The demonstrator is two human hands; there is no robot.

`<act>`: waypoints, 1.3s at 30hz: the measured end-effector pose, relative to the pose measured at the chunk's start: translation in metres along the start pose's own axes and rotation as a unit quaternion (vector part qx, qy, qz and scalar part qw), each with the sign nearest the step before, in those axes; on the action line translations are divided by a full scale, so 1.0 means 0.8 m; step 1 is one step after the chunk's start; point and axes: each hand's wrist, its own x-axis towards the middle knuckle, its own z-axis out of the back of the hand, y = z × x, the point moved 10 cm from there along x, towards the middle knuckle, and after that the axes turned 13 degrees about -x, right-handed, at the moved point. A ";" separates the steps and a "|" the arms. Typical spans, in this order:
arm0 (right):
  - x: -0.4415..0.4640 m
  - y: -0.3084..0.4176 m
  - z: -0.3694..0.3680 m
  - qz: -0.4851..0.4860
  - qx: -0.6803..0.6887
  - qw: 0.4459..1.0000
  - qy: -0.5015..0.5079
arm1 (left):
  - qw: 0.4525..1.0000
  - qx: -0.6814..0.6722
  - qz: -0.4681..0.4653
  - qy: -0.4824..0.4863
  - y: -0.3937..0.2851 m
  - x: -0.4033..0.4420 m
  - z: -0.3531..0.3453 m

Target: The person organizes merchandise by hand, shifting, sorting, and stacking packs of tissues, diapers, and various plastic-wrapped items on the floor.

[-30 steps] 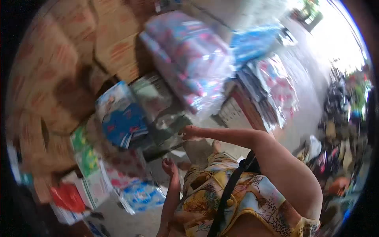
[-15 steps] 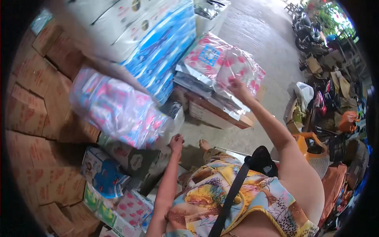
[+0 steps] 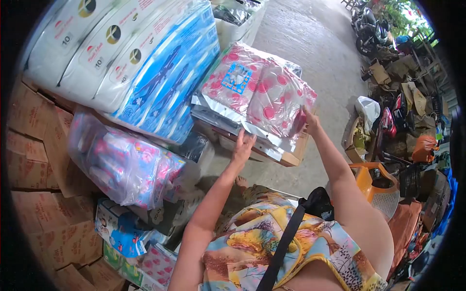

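A clear-plastic-wrapped pack with pink dots and a blue label (image 3: 266, 94) lies on top of silver-edged packs (image 3: 221, 115). These rest on a cardboard box (image 3: 293, 157). My right hand (image 3: 310, 121) is closed around the pink-dotted pack's right edge, its fingertips partly hidden. At the near side of the stack, my left hand (image 3: 243, 146) grips the silver plastic edge, some fingers on top and the rest below. Left of my hands, a clear bag of pink-and-blue packs (image 3: 128, 167) lies tilted on other goods.
Large wrapped bales of white and blue paper packs (image 3: 170, 72) stand at upper left. Brown cartons (image 3: 53, 223) are stacked along the left. A yellow plastic chair (image 3: 371, 182) and piled clutter line the right, with a motorbike (image 3: 369, 34) further back on the concrete floor (image 3: 310, 53).
My left hand has moved up and right from beside the bagged packs to the stack's near edge. My right hand has shifted to the pack's right edge. The bagged packs have settled lower left.
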 end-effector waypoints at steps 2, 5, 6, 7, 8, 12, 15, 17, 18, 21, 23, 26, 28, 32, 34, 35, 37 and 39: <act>-0.011 0.006 -0.033 -0.043 0.044 0.994 0.093 | 1.000 0.008 0.000 0.009 -0.003 0.009 -0.004; -0.004 0.049 -0.045 0.100 0.037 0.993 0.049 | 1.000 0.003 -0.001 -0.014 -0.003 0.016 0.001; -0.003 0.053 -0.046 0.099 0.036 0.993 0.050 | 1.000 -0.007 -0.005 0.000 -0.003 0.020 0.000; -0.001 0.057 -0.046 0.098 0.027 0.994 0.036 | 1.000 -0.019 -0.010 0.014 -0.003 0.024 0.000; -0.001 0.060 -0.046 0.097 0.018 0.995 0.024 | 1.000 -0.020 -0.011 0.011 -0.001 0.028 0.003; -0.002 0.064 -0.056 0.075 0.010 0.997 0.035 | 1.000 0.024 0.014 -0.009 0.009 0.035 0.012; 0.017 0.050 -0.062 0.026 -0.022 0.998 0.053 | 1.000 -0.009 -0.002 -0.027 0.002 0.037 0.007; 0.022 0.045 -0.076 0.005 0.105 0.990 0.093 | 0.995 -0.053 -0.003 -0.083 -0.004 0.037 0.009; 0.024 0.044 -0.076 0.006 0.104 0.990 0.094 | 0.995 -0.054 -0.004 -0.084 -0.001 0.044 0.012; 0.027 0.043 -0.082 0.003 0.118 0.980 0.157 | 0.985 -0.063 0.035 -0.157 0.015 0.057 0.029; 0.028 0.034 -0.087 -0.043 0.099 0.966 0.234 | 0.981 -0.068 0.032 -0.180 0.002 0.051 0.022; 0.003 0.046 -0.091 -0.052 0.172 0.953 0.244 | 0.983 -0.069 0.025 -0.170 0.000 0.057 0.016; 0.010 0.048 -0.086 -0.028 0.188 0.952 0.240 | 0.983 -0.067 0.027 -0.170 0.007 0.058 0.022; 0.013 0.073 -0.074 0.056 0.197 0.950 0.236 | 0.981 -0.054 0.068 -0.171 0.020 0.041 0.037; -0.023 0.094 -0.074 0.063 0.203 0.944 0.254 | 0.982 -0.074 0.061 -0.163 0.025 0.025 0.046; -0.031 0.105 -0.070 0.082 0.209 0.941 0.254 | 0.983 -0.092 0.055 -0.151 0.027 0.017 0.051; -0.033 0.120 -0.060 0.106 0.199 0.943 0.245 | 0.979 -0.102 0.068 -0.165 0.033 -0.008 0.071; -0.049 0.146 -0.040 0.152 0.175 0.948 0.216 | 0.974 -0.114 0.079 -0.180 0.036 -0.032 0.089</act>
